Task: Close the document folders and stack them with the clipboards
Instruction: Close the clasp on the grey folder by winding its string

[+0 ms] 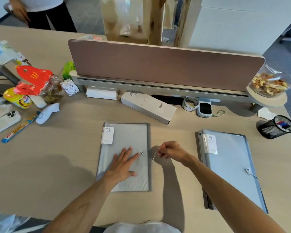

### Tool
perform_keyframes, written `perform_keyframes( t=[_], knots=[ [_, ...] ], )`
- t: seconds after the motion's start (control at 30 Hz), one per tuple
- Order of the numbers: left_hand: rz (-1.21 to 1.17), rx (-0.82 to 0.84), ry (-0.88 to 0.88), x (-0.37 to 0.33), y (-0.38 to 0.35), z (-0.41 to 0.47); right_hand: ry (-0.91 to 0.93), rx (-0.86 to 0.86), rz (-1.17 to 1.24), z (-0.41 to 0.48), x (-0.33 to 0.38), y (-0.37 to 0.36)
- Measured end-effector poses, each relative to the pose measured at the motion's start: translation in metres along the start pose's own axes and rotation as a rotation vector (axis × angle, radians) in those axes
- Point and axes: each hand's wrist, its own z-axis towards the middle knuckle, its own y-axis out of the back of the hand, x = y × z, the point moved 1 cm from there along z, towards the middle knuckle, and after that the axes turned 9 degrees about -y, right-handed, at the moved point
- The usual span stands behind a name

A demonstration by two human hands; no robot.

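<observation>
Two hands were busy: left hand (123,165) lay flat, fingers spread, on the grey folder (124,157) mid-desk by its button (141,152), while right hand (170,151) pinched the elastic cord (154,154). Two folders total, the second folder (230,167) closed near the desk's (49,174) right edge.

We read "20" on the white label (107,135) of the grey document folder (124,157) at six o'clock, and "20" again on the label (210,144) of the blue folder (232,167) at four o'clock. At ten o'clock, a red bag (34,76) bears a yellow "M" arch.
</observation>
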Motion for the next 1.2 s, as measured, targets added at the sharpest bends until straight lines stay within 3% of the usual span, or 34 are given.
perform_keyframes(
  t=[0.2, 0.47, 0.67, 0.87, 0.97, 1.2],
  knots=[
    [0.006, -0.051, -0.035, 0.001, -0.005, -0.010, -0.013, 0.118, -0.096, 0.028, 0.025, -0.034],
    [-0.065, -0.194, 0.119, 0.012, -0.022, -0.018, 0.006, 0.248, -0.630, 0.061, 0.040, -0.082],
    [-0.075, -0.208, 0.116, 0.012, -0.020, -0.019, 0.053, 0.168, -0.644, 0.068, 0.054, -0.085],
    [-0.068, -0.181, 0.132, 0.008, -0.013, -0.018, -0.180, -0.016, -0.414, 0.079, 0.050, -0.063],
    [-0.050, -0.140, 0.149, 0.004, -0.009, -0.017, -0.269, -0.070, -0.415, 0.079, 0.038, -0.050],
    [-0.027, -0.057, 0.175, -0.002, -0.003, -0.016, -0.036, -0.210, -0.732, 0.063, 0.005, -0.046]
  ],
)
